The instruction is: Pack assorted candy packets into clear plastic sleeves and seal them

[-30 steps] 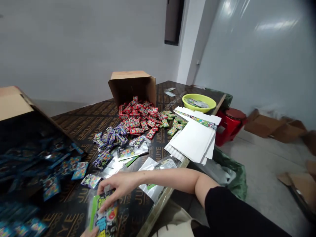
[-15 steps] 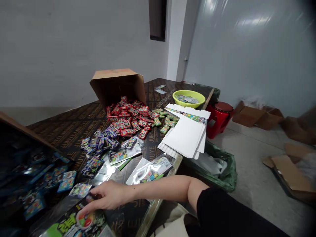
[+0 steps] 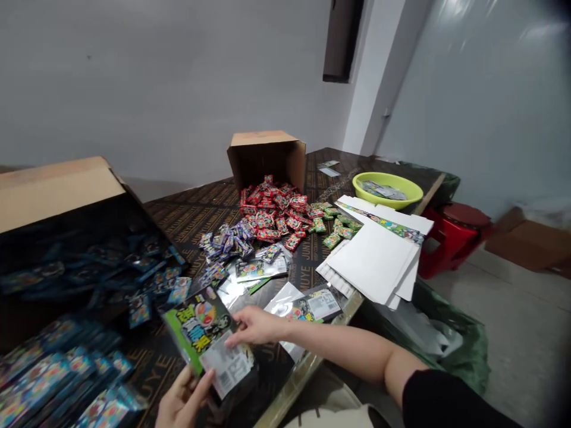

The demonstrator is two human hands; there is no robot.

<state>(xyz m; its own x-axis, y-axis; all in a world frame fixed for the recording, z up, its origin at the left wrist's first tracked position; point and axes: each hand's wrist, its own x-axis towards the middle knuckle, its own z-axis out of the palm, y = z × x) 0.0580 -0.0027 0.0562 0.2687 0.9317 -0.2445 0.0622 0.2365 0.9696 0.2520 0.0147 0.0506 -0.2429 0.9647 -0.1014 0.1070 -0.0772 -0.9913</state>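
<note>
A printed plastic packet [image 3: 203,324], green and black with colourful pictures and a pale label panel, is tilted above the near part of the table. My right hand [image 3: 259,327] pinches its right edge, thumb on top. At the lower left corner, my left hand [image 3: 185,395] grips it between thumb and fingers. Just beyond lie similar flat packets [image 3: 263,267] with small purple sachets [image 3: 227,241] beside and on them. Another printed packet [image 3: 312,306] rests under my right forearm. Blue sachets [image 3: 49,380] are heaped at the lower left.
An open carton [image 3: 53,184] of blue sachets stands left. Farther back, a tipped carton [image 3: 267,138] spills red sachets [image 3: 279,208], with green sachets [image 3: 334,229] alongside. White card sheets [image 3: 375,255], a yellow basin [image 3: 388,199], a red stool [image 3: 455,232] and a lined bin [image 3: 464,339] are right.
The packet has come up from the near table area and turned, its label panel now showing. My left hand has come into clear view on it. The camera has swung left.
</note>
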